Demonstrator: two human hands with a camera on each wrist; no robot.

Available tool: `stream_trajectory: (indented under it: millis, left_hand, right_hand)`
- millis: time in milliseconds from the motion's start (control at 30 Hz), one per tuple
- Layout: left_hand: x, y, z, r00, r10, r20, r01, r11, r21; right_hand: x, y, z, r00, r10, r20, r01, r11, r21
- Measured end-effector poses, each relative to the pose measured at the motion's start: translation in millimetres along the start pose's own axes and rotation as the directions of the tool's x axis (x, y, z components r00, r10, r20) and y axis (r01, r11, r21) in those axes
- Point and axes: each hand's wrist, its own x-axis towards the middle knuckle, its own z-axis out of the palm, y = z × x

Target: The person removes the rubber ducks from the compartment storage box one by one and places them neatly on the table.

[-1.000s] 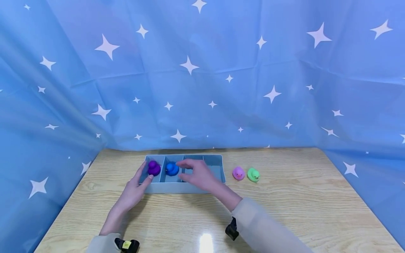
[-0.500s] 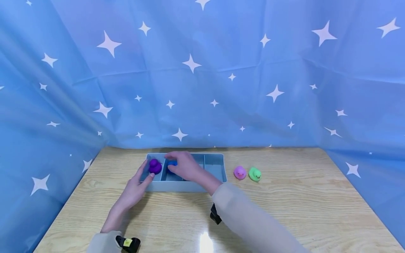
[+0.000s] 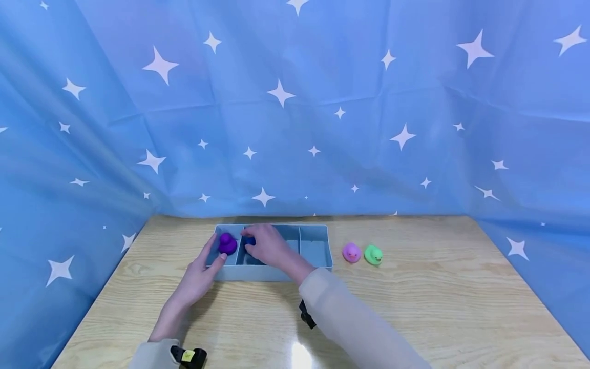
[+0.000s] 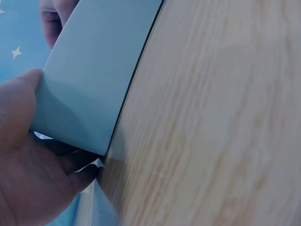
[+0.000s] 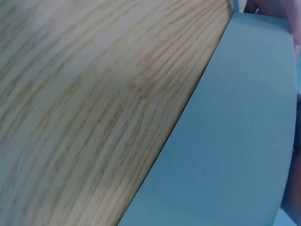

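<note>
A pale blue divided box (image 3: 258, 273) stands on the table in the head view. At its front left corner is my left hand (image 3: 195, 279); in the left wrist view the thumb lies at the front rim and the fingers wrap the end wall. A purple rubber duck (image 3: 227, 244) sits in the leftmost compartment. My right hand (image 3: 272, 248) reaches into the second compartment and pinches a blue rubber duck (image 3: 250, 241), mostly hidden behind the fingers. The right wrist view mainly shows the front wall of the box (image 5: 221, 127).
A pink rubber duck (image 3: 352, 252) and a green rubber duck (image 3: 373, 254) sit side by side on the wooden table (image 3: 438, 292), right of the box. Behind the table hangs a blue star-patterned curtain (image 3: 332, 169).
My right hand has moved left and down into the second compartment, its fingers closing round the blue duck. The left hand stays at the box corner.
</note>
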Motion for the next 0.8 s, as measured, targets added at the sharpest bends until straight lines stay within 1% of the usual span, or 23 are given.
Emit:
stream_trajectory:
  millis: [133,333,533,800]
  left_hand:
    - [2.7,-0.5,1.2,1.000,0.006,-0.015,-0.006,1.000,-0.002]
    - [2.4,2.5,0.7,1.000,-0.005,-0.013,0.005,1.000,0.001]
    - [1.2,3.9,0.5,1.000,-0.009,-0.014,0.009,1.000,0.000]
    - [1.3,0.1,0.4,1.000,-0.011,-0.009,0.011,1.000,0.000]
  right_hand:
    - [-1.1,4.9,-1.2,1.000,-0.014,-0.013,0.013,0.997,-0.071]
    - [-2.1,9.0,-4.4,1.000,0.018,0.010,-0.017,0.998,-0.063]
    - [-2.6,7.8,-4.3,0.999,0.027,0.039,-0.025,0.998,-0.055]
    - [2.4,4.5,1.5,0.995,0.029,0.093,-0.018,0.993,-0.114]
